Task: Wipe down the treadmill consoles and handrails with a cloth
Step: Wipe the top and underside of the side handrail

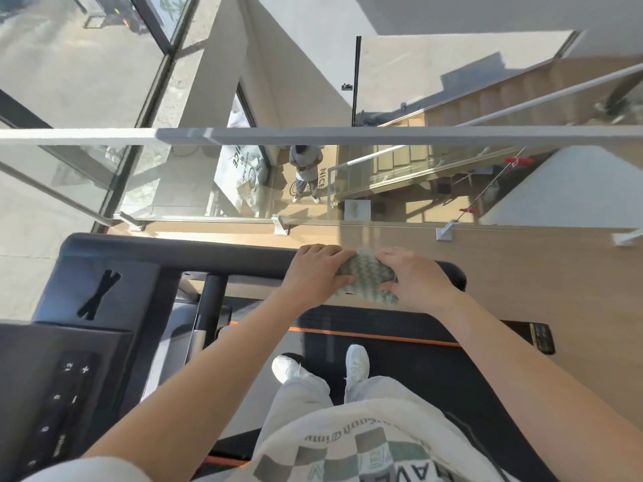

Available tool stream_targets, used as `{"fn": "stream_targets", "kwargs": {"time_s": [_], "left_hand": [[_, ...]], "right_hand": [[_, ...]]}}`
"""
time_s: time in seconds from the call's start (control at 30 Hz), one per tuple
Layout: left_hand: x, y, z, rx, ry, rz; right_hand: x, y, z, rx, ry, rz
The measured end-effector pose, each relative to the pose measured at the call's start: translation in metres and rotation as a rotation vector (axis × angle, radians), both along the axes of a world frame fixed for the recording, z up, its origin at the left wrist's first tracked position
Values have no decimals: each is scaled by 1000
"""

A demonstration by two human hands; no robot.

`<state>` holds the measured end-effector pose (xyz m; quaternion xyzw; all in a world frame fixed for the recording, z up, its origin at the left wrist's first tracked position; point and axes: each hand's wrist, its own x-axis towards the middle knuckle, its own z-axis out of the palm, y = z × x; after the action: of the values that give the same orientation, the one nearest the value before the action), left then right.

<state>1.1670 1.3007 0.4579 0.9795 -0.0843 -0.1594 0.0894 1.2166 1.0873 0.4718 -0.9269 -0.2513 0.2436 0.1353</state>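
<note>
Both hands are up on the treadmill's black handrail [226, 262], which runs across the view from the console side out to its rounded end on the right. The cloth [365, 274], a green-and-white zigzag weave, is wrapped over the rail near that free end, right between the two hands.

The right hand [415, 276] clamps down on the cloth's right side, fingers [391, 259] curled over the top and pressing the fabric against the rail. The left hand [315, 269] sits just beside it, fingers hooked over the rail's far side, thumb lying against the cloth's left edge. Whether that hand grips a fold of cloth as well as the rail is hard to tell from this angle. A loose flap of cloth hangs below the rail under the right hand.

Down at the lower left is the dark console [66, 384], with a strip of numbered buttons and plus and minus keys. Below the arms, two white shoes [356, 365] stand on the black belt [417, 363], an orange line marking its far edge.

Beyond the handrail runs a wooden floor strip and a glass balustrade [313, 135] with a pale top rail. Through it, a lower level shows a person standing [306, 172] near a staircase [400, 161].
</note>
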Motion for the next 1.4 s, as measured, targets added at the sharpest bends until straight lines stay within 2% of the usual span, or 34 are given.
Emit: {"fn": "stream_targets", "kwargs": {"time_s": [0.27, 0.5, 0.7, 0.83, 0.97, 1.07, 1.27, 1.4], "left_hand": [[3, -42, -8, -21, -45, -30], [21, -87, -9, -32, -16, -120], [24, -125, -15, -24, -31, -215], [18, -122, -15, -21, -85, -244], [11, -95, -7, -35, -103, -177], [10, -66, 1, -31, -36, -88], [32, -4, 10, -28, 167, 21], [48, 45, 13, -48, 325, 120]], "right_hand": [[-12, -28, -27, 212, -83, -2], [-10, -81, -28, 198, -87, -156], [-30, -124, -35, 331, -56, -358], [-41, -119, -37, 369, -65, -435], [-32, -94, -35, 299, -97, -341], [-16, -66, -29, 238, -69, -235], [8, -4, -7, 143, 132, -111], [24, 33, -6, 148, 287, -41]]}}
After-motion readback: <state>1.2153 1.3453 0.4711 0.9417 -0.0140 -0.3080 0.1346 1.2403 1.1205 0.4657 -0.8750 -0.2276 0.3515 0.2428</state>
